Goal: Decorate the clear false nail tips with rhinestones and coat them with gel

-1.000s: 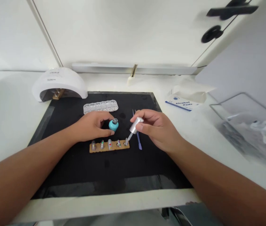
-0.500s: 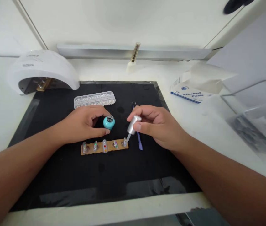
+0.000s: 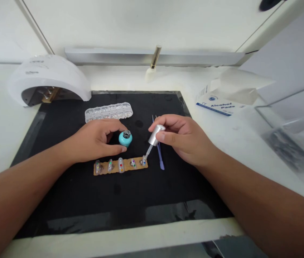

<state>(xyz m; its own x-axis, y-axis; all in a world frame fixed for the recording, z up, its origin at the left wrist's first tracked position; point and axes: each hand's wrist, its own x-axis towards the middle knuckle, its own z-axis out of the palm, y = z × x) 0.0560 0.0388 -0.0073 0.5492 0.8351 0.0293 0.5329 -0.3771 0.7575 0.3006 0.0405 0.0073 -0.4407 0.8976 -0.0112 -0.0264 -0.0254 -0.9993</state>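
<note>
My left hand is closed around a small turquoise nail polish bottle, its black neck uncapped. Between the thumb and fingers of my right hand is the silver-capped nail polish brush, tilted down to the left. Its bristles meet the upper part of the rightmost press-on nail. Several press-on nails with coloured gems stand in a row on a tan strip. Purple-handled tweezers lie just right of the strip, partly hidden behind my right hand.
A clear compartment case of small gems lies behind my left hand. A white nail lamp stands back left, a gold-capped bottle at the back. An alcohol pads box sits right of the black mat, near a clear container.
My right hand has raised the brush slightly and shifted its tip from the right side of the rightmost nail toward its upper end. My left hand still holds the bottle in place.
</note>
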